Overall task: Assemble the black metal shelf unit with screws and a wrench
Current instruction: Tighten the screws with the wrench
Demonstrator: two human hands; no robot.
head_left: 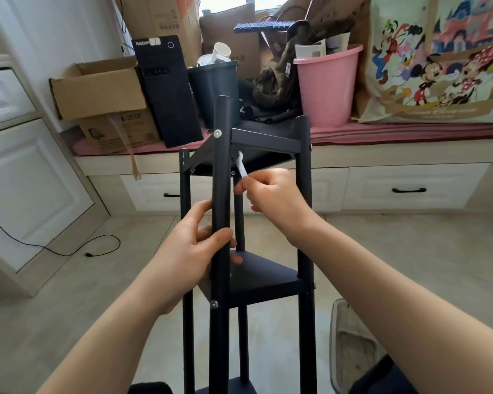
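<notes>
The black metal shelf unit [265,137] lies tilted toward me in the middle of the view, with black tube legs and flat black shelves. My left hand [194,248] grips the nearest leg [222,172] at mid-height. My right hand [271,191] holds a small silver wrench [241,164], its head up under the upper shelf beside that leg. A silver screw head [217,133] shows on the leg at the upper shelf, and another screw head [214,304] sits at the middle shelf [268,275].
Behind the unit a low bench with drawers carries cardboard boxes [97,89], a black computer tower [167,89], a dark bin [214,81], a pink bucket [326,86] and a cartoon-print bag [439,58]. A black cable [69,251] trails on the floor at left. A slipper [350,342] lies at lower right.
</notes>
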